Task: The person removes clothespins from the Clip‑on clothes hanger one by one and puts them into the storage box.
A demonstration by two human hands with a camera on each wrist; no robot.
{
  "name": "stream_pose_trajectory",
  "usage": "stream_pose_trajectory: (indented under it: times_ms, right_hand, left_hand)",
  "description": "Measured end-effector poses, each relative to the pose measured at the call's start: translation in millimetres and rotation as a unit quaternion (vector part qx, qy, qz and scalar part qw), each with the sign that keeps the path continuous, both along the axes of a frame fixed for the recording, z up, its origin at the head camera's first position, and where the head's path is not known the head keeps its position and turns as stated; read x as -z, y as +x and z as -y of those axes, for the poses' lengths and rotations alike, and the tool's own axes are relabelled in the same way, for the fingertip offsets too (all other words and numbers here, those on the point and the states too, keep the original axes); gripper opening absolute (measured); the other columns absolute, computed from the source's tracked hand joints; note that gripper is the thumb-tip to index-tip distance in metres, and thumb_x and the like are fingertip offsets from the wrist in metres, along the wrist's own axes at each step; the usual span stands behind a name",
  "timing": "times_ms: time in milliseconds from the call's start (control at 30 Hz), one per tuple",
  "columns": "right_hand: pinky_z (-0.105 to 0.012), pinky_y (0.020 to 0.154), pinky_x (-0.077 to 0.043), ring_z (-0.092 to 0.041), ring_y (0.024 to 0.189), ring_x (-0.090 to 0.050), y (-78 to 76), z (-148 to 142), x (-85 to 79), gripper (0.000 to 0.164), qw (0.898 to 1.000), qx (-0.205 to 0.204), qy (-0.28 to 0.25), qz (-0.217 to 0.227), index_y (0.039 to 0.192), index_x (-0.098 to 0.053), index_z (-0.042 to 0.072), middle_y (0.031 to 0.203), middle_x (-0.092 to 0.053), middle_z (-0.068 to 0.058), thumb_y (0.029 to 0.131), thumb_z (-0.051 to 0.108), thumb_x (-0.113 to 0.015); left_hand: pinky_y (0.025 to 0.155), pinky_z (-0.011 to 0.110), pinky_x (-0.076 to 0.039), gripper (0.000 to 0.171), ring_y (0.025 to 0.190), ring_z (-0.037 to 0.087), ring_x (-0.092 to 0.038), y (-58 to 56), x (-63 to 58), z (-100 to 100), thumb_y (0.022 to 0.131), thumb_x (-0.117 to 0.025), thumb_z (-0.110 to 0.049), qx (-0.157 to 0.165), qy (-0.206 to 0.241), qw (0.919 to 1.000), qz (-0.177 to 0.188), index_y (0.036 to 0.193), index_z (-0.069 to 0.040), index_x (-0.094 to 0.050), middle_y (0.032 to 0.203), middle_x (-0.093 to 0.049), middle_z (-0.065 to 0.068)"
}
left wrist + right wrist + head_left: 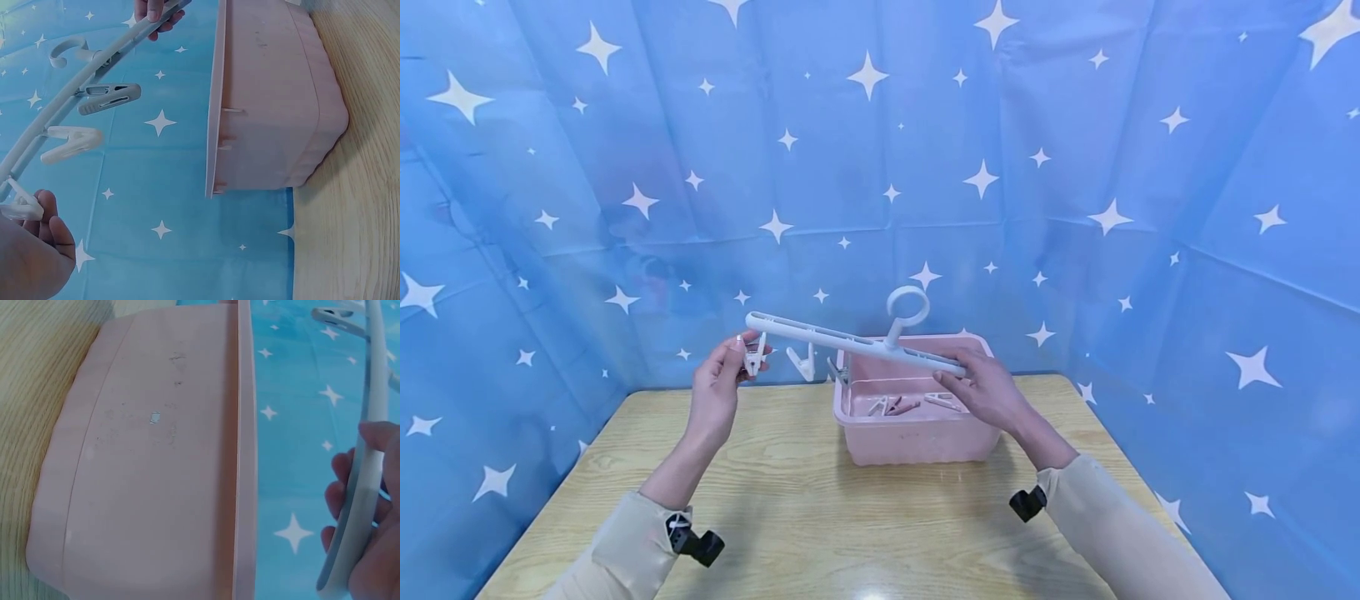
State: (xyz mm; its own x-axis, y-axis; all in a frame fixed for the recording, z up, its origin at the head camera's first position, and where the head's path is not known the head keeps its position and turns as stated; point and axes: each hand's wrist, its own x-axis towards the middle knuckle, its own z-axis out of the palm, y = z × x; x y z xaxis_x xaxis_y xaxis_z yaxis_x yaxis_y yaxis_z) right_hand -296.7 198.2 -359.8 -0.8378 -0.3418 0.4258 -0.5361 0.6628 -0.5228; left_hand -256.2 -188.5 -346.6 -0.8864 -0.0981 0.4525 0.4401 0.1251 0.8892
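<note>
A pale blue-grey clip hanger (pixel 850 340) is held aslant in the air, its left end higher and its round hook (pixel 908 307) upward. My right hand (pixel 985 387) grips the bar near its right end, fingers wrapped round it in the right wrist view. At the other end, my left hand (pixel 718 375) pinches a white clothespin (pixel 755 357) just under the bar. Another white clothespin (pixel 72 144) and a grey clothespin (pixel 110 98) hang from the bar between the hands.
Beneath the hanger a pink plastic bin (pixel 917 442) stands toward the back of the wooden table (pixel 775 500). Several loose clothespins (pixel 898 407) lie inside it. A blue star-patterned cloth (pixel 820 167) walls the table's back and sides.
</note>
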Motion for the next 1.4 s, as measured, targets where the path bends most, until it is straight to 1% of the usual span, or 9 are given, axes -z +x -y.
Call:
stream_pose_trajectory:
  times_ms: [133,333,533,700,867,1000,1067,1167,1400]
  right_hand:
    - [-0.033,0.071,-0.045,-0.020,0.085,-0.058,0.7,-0.1,0.8,0.037,1.000,0.000,-0.004,0.002,0.131,-0.063,0.015,0.126,-0.063,-0.010,0.099,0.034,-0.063]
    - [-0.033,0.069,-0.044,-0.019,0.081,-0.056,1.2,-1.2,1.5,0.037,1.000,-0.004,-0.012,0.005,0.130,-0.063,0.015,0.123,-0.064,-0.010,0.099,0.035,-0.063]
    - [-0.033,0.069,-0.045,-0.019,0.082,-0.057,1.4,-1.9,1.3,0.038,1.000,-0.006,-0.014,0.003,0.131,-0.063,0.015,0.124,-0.064,-0.010,0.099,0.035,-0.063]
    - [-0.033,0.069,-0.045,-0.019,0.082,-0.057,1.2,-2.0,1.5,0.038,1.000,-0.010,-0.019,0.006,0.132,-0.062,0.015,0.127,-0.063,-0.010,0.099,0.034,-0.063]
    - [-0.034,0.070,-0.045,-0.020,0.083,-0.057,1.0,-1.8,1.1,0.037,1.000,-0.010,-0.021,0.009,0.131,-0.063,0.016,0.129,-0.063,-0.010,0.099,0.034,-0.063]
    - [-0.033,0.070,-0.045,-0.019,0.084,-0.057,0.3,-2.0,1.5,0.038,1.000,-0.010,-0.020,0.013,0.131,-0.062,0.015,0.127,-0.063,-0.011,0.099,0.035,-0.062]
    - [-0.033,0.069,-0.046,-0.019,0.084,-0.057,0.0,-1.9,1.8,0.039,1.000,-0.010,-0.019,0.016,0.132,-0.062,0.015,0.126,-0.063,-0.010,0.099,0.036,-0.062]
    - [-0.033,0.068,-0.046,-0.018,0.082,-0.057,-0.8,-1.9,2.5,0.039,1.000,-0.009,-0.020,0.020,0.132,-0.062,0.015,0.124,-0.064,-0.010,0.099,0.037,-0.062]
    - [-0.032,0.066,-0.045,-0.017,0.079,-0.056,-2.1,-1.8,4.2,0.038,1.000,-0.010,-0.020,0.018,0.131,-0.062,0.015,0.120,-0.064,-0.010,0.099,0.036,-0.063]
  left_hand:
    - [0.077,0.020,-0.047,0.054,0.090,0.008,-0.063,0.4,0.6,-1.7,0.110,-0.031,-0.039,0.026,0.012,0.9995,-0.009,0.139,-0.001,-0.056,0.104,-0.072,-0.015]
    - [0.082,0.022,-0.047,0.057,0.094,0.007,-0.056,0.2,2.1,-3.8,0.110,-0.030,-0.036,0.072,0.017,0.9971,-0.018,0.141,0.008,-0.049,0.103,-0.071,-0.013]
    - [0.083,0.025,-0.045,0.057,0.095,0.007,-0.057,-1.3,3.5,-4.3,0.111,-0.031,-0.033,0.117,0.047,0.9918,-0.018,0.141,0.013,-0.045,0.104,-0.073,-0.009]
    - [0.083,0.023,-0.047,0.049,0.097,0.006,-0.062,-1.9,3.7,-2.9,0.110,-0.034,-0.034,0.158,0.096,0.9827,-0.005,0.140,-0.001,-0.054,0.104,-0.073,-0.007]
    - [0.079,0.021,-0.048,0.039,0.096,0.006,-0.062,-2.5,0.5,-2.7,0.110,-0.033,-0.032,0.213,0.149,0.9656,0.001,0.125,-0.017,-0.066,0.107,-0.069,-0.006]
    - [0.078,0.021,-0.047,0.039,0.097,0.005,-0.058,-2.1,-1.2,-2.0,0.111,-0.030,-0.033,0.244,0.160,0.9564,0.006,0.115,-0.016,-0.065,0.117,-0.065,-0.007]
    - [0.078,0.021,-0.046,0.038,0.097,0.006,-0.056,-1.9,-1.5,-1.9,0.110,-0.029,-0.034,0.251,0.159,0.9548,0.011,0.112,-0.014,-0.061,0.121,-0.062,-0.009]
    - [0.078,0.022,-0.044,0.037,0.095,0.008,-0.053,-1.9,-1.8,-2.3,0.111,-0.029,-0.034,0.252,0.155,0.9551,0.016,0.115,-0.012,-0.058,0.116,-0.059,-0.007]
    - [0.078,0.021,-0.044,0.034,0.093,0.010,-0.050,-2.0,-0.8,-2.7,0.110,-0.034,-0.033,0.218,0.142,0.9652,0.025,0.120,-0.015,-0.060,0.101,-0.055,-0.004]
